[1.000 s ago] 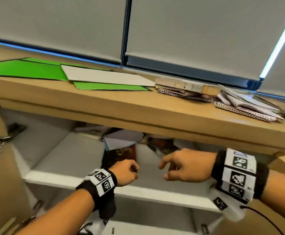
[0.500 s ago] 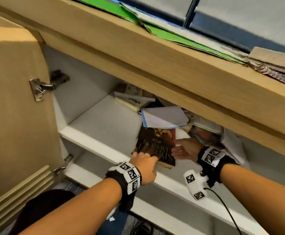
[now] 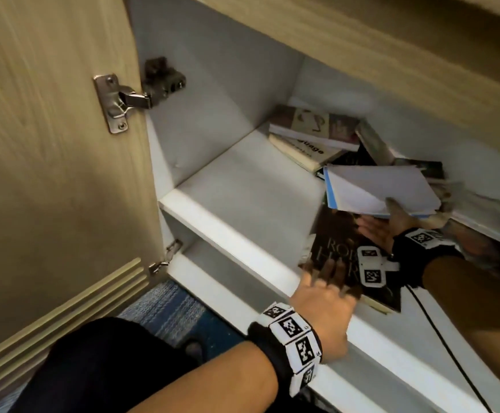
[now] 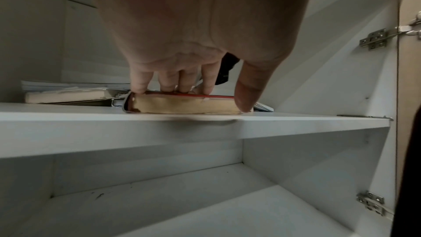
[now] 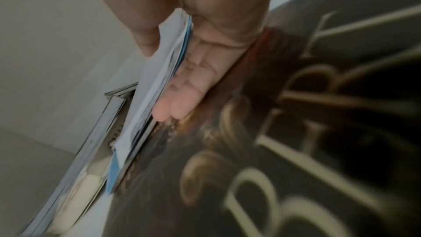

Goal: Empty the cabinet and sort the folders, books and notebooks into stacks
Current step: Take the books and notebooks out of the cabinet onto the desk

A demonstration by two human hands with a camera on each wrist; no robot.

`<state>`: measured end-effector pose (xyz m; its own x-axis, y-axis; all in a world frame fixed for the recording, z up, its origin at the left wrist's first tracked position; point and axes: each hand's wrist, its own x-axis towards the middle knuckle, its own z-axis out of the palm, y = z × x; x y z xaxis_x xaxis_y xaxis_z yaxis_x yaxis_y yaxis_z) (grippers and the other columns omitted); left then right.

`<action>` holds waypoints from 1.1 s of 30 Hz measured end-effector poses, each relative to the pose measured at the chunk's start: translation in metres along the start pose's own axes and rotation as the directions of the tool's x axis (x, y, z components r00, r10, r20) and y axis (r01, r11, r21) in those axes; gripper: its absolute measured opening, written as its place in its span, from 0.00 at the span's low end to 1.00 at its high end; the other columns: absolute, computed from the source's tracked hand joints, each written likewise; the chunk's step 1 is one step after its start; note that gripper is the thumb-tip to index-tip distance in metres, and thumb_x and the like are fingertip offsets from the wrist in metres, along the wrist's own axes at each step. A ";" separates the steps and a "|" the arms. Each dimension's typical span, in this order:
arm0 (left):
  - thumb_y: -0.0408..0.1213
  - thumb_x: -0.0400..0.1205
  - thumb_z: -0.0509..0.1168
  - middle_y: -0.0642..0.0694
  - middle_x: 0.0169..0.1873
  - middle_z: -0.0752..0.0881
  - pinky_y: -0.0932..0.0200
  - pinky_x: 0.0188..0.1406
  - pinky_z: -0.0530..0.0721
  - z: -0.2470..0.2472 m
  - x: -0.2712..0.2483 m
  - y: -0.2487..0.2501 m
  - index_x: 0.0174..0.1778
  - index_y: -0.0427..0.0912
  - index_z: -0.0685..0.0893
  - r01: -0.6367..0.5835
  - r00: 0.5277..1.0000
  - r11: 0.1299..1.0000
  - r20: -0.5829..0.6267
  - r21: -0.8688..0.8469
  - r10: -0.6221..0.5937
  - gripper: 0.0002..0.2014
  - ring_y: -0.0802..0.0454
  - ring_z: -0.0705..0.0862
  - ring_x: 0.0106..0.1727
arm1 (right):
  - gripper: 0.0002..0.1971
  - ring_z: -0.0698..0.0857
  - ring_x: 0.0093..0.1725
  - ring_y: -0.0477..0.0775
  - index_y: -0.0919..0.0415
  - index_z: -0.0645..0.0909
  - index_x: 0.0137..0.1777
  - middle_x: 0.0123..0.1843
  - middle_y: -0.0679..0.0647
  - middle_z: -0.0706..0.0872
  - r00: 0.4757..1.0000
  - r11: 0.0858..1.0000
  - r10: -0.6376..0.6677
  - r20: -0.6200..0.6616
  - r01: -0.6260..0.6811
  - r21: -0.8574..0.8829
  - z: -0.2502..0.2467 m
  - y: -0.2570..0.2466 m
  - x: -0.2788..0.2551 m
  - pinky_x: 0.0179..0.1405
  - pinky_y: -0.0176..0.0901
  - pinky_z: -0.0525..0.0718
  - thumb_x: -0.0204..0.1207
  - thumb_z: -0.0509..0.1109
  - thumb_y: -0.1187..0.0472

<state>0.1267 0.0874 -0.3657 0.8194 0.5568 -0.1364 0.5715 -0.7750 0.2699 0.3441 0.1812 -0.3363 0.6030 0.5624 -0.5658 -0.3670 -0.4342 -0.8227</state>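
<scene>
On the left the cabinet door (image 3: 49,174) stands swung open on its hinge (image 3: 129,99), and the near part of the white upper shelf (image 3: 237,234) beside it lies bare. Toward the back corner two pale books (image 3: 308,138) lie stacked and skewed. The left hand (image 3: 323,296) rests on the near end of a thick dark book (image 3: 335,242) that lies flat at the shelf's front edge; in the left wrist view its fingers (image 4: 173,82) curl down onto the cover while the thumb presses the yellowed page edge, so it grips the book. Since the book slightly overhangs the shelf lip, a careless tug could probably tip it off toward the floor.

Further right, the right hand (image 3: 388,225) pinches a thin white and blue notebook (image 3: 377,189), thumb on top and straight fingers (image 5: 182,96) slid beneath, lying against the dark book's cover. The notebook is limp and its loose leaves may fan out or crease if it is lifted by one corner. It overlaps the dark book and a jumble of further books (image 3: 481,216) to the right, largely blurred. Pulling either item could likely drag its neighbours along and spill the heap, and two kinds lifted together would need separating before stacking
</scene>
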 end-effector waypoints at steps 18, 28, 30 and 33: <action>0.36 0.75 0.68 0.43 0.64 0.79 0.49 0.66 0.79 -0.044 0.012 -0.059 0.69 0.51 0.76 0.062 0.738 0.471 -0.277 -0.880 -0.615 0.24 0.42 0.78 0.65 | 0.17 0.85 0.46 0.60 0.54 0.89 0.48 0.48 0.66 0.87 0.889 0.968 -0.061 0.453 0.163 -0.189 -0.026 0.032 -0.035 0.55 0.54 0.83 0.58 0.83 0.56; 0.34 0.77 0.70 0.35 0.54 0.86 0.55 0.47 0.80 -0.049 0.018 -0.092 0.63 0.30 0.80 0.331 0.757 0.153 0.165 -0.931 -0.632 0.19 0.39 0.85 0.54 | 0.08 0.73 0.21 0.47 0.58 0.83 0.39 0.22 0.48 0.71 0.913 0.864 -0.060 0.404 0.250 -0.436 -0.012 0.044 -0.048 0.19 0.34 0.72 0.71 0.78 0.56; 0.39 0.69 0.75 0.37 0.49 0.87 0.54 0.51 0.81 -0.054 0.019 -0.086 0.58 0.30 0.84 0.305 0.773 0.065 0.207 -0.950 -0.600 0.24 0.41 0.85 0.50 | 0.07 0.71 0.20 0.49 0.59 0.83 0.40 0.22 0.49 0.71 0.911 0.856 -0.112 0.396 0.291 -0.428 -0.010 0.047 -0.051 0.18 0.34 0.70 0.74 0.76 0.57; 0.46 0.58 0.70 0.33 0.56 0.88 0.40 0.65 0.81 -0.046 0.028 -0.085 0.61 0.32 0.84 0.214 0.745 -0.067 0.207 -0.975 -0.634 0.35 0.37 0.86 0.59 | 0.05 0.73 0.17 0.49 0.58 0.83 0.44 0.23 0.52 0.73 0.931 0.873 -0.212 0.296 0.317 -0.372 -0.008 0.050 -0.053 0.18 0.35 0.75 0.77 0.73 0.57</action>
<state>0.0990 0.1819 -0.3488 0.2571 0.8446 -0.4697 0.0936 0.4620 0.8820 0.2999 0.1239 -0.3467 0.4297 0.8243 -0.3687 0.1341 -0.4620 -0.8767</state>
